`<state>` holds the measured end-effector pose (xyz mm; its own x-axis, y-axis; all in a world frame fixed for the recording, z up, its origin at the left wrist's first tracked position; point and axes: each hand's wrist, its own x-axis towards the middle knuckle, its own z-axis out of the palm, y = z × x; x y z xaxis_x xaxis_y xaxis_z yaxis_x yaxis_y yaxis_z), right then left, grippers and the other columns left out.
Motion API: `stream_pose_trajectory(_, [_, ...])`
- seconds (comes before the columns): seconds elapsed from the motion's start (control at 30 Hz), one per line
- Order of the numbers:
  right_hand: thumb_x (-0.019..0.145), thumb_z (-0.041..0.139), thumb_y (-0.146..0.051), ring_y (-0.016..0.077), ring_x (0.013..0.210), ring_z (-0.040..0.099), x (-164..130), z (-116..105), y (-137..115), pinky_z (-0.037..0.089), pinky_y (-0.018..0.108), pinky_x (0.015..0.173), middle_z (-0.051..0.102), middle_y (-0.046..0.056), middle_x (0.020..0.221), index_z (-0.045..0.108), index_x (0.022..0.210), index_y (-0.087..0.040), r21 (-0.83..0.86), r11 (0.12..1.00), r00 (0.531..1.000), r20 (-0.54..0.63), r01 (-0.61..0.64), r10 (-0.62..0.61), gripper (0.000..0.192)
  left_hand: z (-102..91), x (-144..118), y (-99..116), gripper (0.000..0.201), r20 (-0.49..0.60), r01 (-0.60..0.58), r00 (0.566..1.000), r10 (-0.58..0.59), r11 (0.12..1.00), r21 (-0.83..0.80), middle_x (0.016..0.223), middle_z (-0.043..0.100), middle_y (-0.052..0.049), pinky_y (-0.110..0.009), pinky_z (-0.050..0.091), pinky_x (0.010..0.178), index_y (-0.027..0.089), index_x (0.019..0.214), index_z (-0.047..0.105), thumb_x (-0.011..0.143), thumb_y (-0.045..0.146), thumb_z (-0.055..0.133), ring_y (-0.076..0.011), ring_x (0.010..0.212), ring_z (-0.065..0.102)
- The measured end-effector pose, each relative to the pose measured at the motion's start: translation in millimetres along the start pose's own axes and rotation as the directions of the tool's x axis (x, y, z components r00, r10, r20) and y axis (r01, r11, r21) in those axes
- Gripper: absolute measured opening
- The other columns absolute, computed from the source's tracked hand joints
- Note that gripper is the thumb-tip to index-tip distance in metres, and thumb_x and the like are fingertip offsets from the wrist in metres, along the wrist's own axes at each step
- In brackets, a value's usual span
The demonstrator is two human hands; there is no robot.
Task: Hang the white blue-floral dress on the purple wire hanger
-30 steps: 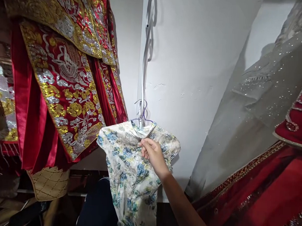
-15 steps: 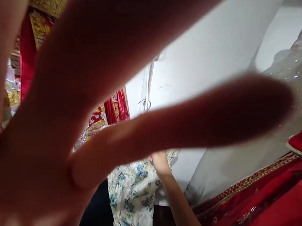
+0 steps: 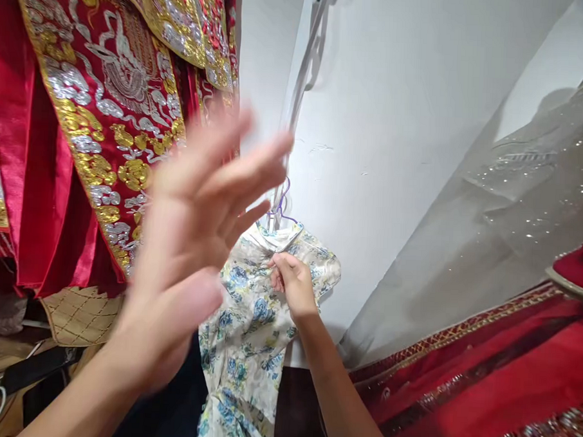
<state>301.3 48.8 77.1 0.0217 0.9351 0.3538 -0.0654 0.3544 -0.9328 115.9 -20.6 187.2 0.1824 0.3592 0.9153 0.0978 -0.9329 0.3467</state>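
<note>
A white dress with blue floral print [image 3: 252, 333] hangs on a purple hanger [image 3: 281, 205] against the wall. My right hand [image 3: 291, 280] pinches the cloth just below its neckline, thumb and fingers closed. Raised in front of the dress, closer to the camera, my left hand [image 3: 187, 240] is blurred by motion. Its fingers are stretched out and apart, and nothing is in it. Part of the dress's left side is hidden behind this hand.
Red garments with gold and silver embroidery [image 3: 124, 76] hang at left. A sparkly sheer white fabric [image 3: 524, 190] hangs at right, above red cloth [image 3: 521, 383] with a trimmed border. A metal rail [image 3: 305, 58] runs up the white wall [image 3: 397, 120]. A dark strap-like object [image 3: 38, 368] lies lower left.
My left hand has drawn away from right before the camera toward the dress, uncovering the embroidered garments and the hanger. My right hand stays at the dress, now fully in sight.
</note>
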Motion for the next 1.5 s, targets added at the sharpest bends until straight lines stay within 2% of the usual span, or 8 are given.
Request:
stream_pose_trajectory(0.27, [0.091,0.057,-0.045,0.0091,0.043,0.042,-1.3,3.6,-7.1,0.030,0.021,0.046,0.053,-0.005,0.048,0.064,0.080,-0.018,-0.036,0.997,0.997,-0.022,0.071,-0.072,0.030,33.9,-21.5,-94.0,0.019,0.371,0.014,0.914,-0.165,0.926,0.377,0.099,0.067,-0.008,-0.034,0.048,0.087,0.019,0.103,0.063,0.100,0.025,0.045,-0.0210,0.096,0.061])
stream_pose_trajectory(0.5, [0.083,0.058,-0.037,0.0115,0.048,0.043,-2.8,8.8,37.0,0.031,0.024,0.050,0.049,-0.004,0.048,0.059,0.060,-0.018,-0.119,0.993,0.998,-0.060,-0.023,0.016,0.030,13.7,-8.0,-92.8,0.015,-0.212,0.223,0.964,-0.159,0.918,0.327,0.089,0.064,-0.004,-0.027,0.045,0.080,0.017,0.092,0.063,0.097,0.026,0.053,-0.0164,0.086,0.059])
stream_pose_trajectory(0.63, [0.085,0.057,-0.035,0.0110,0.049,0.041,-41.8,5.0,52.0,0.029,0.025,0.051,0.045,-0.004,0.049,0.054,0.057,-0.019,-0.071,0.997,0.996,-0.080,-0.042,0.036,0.032,-30.5,-23.3,-128.4,0.009,-0.614,0.481,0.622,-0.486,0.856,-0.191,0.078,0.062,0.000,-0.021,0.047,0.069,0.015,0.085,0.065,0.090,0.021,0.061,-0.0115,0.071,0.057])
stream_pose_trajectory(0.77, [0.086,0.058,-0.037,0.0106,0.044,0.035,-89.9,7.6,68.5,0.025,0.026,0.049,0.041,-0.005,0.045,0.052,0.055,-0.020,0.048,0.991,0.985,-0.113,-0.127,0.132,0.035,-29.9,-75.6,-156.5,0.014,-0.472,0.373,0.154,-0.868,0.493,-0.786,0.073,0.063,-0.001,-0.020,0.053,0.072,0.014,0.080,0.061,0.092,0.013,0.054,-0.0098,0.069,0.062])
stream_pose_trajectory(1.07, [0.081,0.063,-0.040,0.0117,0.044,0.030,-136.5,-37.3,93.4,0.023,0.028,0.048,0.039,-0.003,0.044,0.048,0.046,-0.022,0.147,0.966,0.959,-0.160,-0.210,0.233,0.042,68.3,-231.8,-128.2,0.009,-0.279,0.514,0.028,-0.960,0.253,-0.819,0.094,0.075,-0.007,-0.030,0.057,0.091,0.017,0.088,0.070,0.084,0.014,0.063,-0.0204,0.100,0.072])
stream_pose_trajectory(1.23, [0.086,0.057,-0.045,0.0106,0.034,0.032,-141.0,-47.1,90.0,0.023,0.025,0.043,0.043,-0.003,0.036,0.064,0.051,-0.019,-0.251,0.872,0.845,0.240,-0.421,0.477,0.044,53.9,-201.2,-92.1,0.018,-0.094,0.462,0.291,-0.952,0.226,-0.857,0.120,0.070,-0.010,-0.035,0.052,0.099,0.017,0.092,0.072,0.079,0.030,0.073,-0.0265,0.115,0.065])
stream_pose_trajectory(1.37, [0.084,0.062,-0.059,0.0231,0.074,0.063,-138.2,-23.2,78.2,0.047,0.030,0.065,0.070,0.005,0.075,0.074,0.082,-0.021,-0.197,0.939,0.958,-0.021,-0.283,0.285,0.039,53.0,-167.6,-48.2,0.023,0.081,0.613,0.535,-0.841,0.320,-0.723,0.128,0.065,-0.012,-0.038,0.050,0.098,0.016,0.080,0.069,0.084,0.039,0.068,-0.0315,0.117,0.061])
stream_pose_trajectory(1.5, [0.086,0.045,-0.077,0.0308,0.107,0.064,-137.7,0.4,71.2,0.053,0.040,0.088,0.073,0.009,0.105,0.074,0.100,-0.027,0.178,0.925,0.931,-0.087,-0.335,0.354,0.059,68.4,-158.2,-13.7,0.023,0.320,0.780,0.619,-0.717,0.511,-0.363,0.135,0.061,-0.011,-0.043,0.040,0.109,0.021,0.085,0.072,0.089,0.041,0.063,-0.0324,0.124,0.056])
